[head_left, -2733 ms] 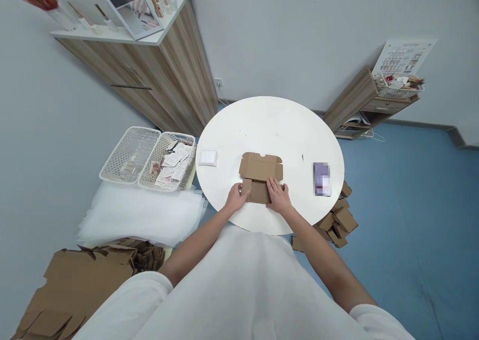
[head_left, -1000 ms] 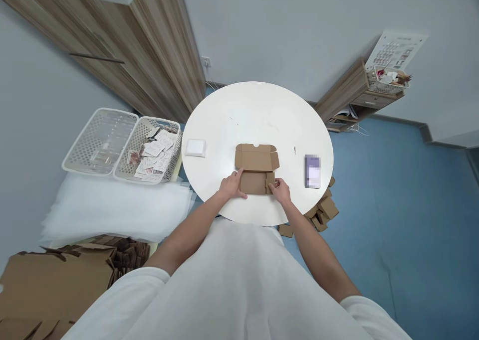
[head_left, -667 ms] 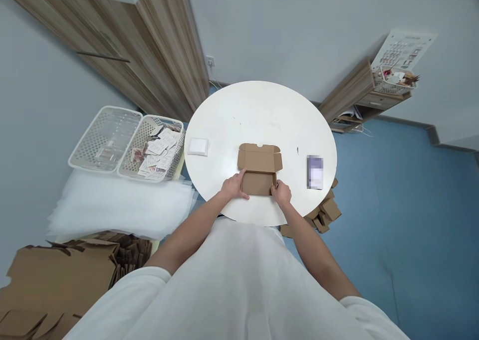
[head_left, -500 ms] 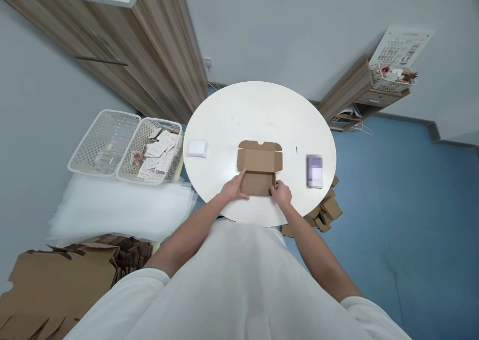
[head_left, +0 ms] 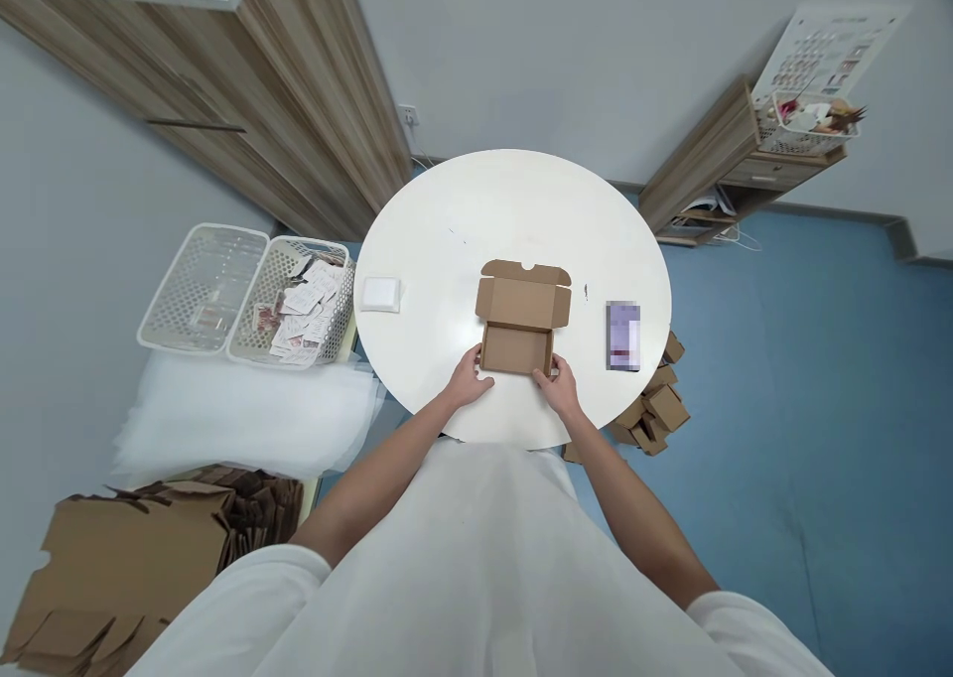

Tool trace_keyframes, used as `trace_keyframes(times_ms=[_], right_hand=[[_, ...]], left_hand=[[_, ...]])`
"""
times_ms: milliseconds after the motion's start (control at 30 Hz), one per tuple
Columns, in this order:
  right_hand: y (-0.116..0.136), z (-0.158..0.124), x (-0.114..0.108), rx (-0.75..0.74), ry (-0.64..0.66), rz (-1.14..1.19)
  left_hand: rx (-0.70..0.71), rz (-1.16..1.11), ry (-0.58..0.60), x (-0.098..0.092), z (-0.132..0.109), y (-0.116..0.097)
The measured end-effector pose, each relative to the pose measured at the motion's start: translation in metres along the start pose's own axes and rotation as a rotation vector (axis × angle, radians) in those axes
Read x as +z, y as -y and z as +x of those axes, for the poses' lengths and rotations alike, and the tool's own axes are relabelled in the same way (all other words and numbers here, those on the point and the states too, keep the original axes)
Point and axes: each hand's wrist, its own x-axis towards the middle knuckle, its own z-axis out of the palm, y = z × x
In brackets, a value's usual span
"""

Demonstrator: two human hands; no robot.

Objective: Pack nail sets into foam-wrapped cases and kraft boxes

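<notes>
A brown cardboard box [head_left: 517, 349] lies on the white round table [head_left: 513, 201], its lid folded back and its side flaps spread. The inside of the box looks bare. My left hand [head_left: 468, 377] is at the box's left front corner, fingers along the left side and thumb held apart in front. At the right front corner, my right hand [head_left: 558, 386] grips the box, with the thumb at the front wall and the fingers on the right side.
A small white stack [head_left: 381, 295] lies at the table's left, a blurred purple item [head_left: 622, 337] at its right. Beyond the left edge are a basket of printed cards [head_left: 309, 305], translucent sheets [head_left: 245, 409] and flat cardboard [head_left: 141, 548]. Folded boxes [head_left: 655, 409] sit on the floor at right.
The box has shifted slightly away from me and turned a little clockwise. My left hand has slid back from the hinge area toward the front corner. The view has shifted slightly.
</notes>
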Motion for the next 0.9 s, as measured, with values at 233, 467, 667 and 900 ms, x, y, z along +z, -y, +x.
trace_keyframes(times_ms=[233,467,667,900], right_hand=[[-0.002,0.008,-0.010,-0.041,0.078,0.044],[-0.008,0.006,-0.011,-0.079,0.124,0.046],[-0.013,0.001,-0.013,-0.151,-0.107,-0.103],[0.039,-0.005,0.016,-0.453,-0.226,-0.217]], left_hand=[[-0.036,0.043,-0.041,0.007,0.005,-0.014],[0.019,0.106,-0.077,0.012,0.002,-0.004],[-0.019,0.067,-0.073,0.008,0.000,0.002],[-0.024,0.117,-0.319,-0.054,-0.002,0.017]])
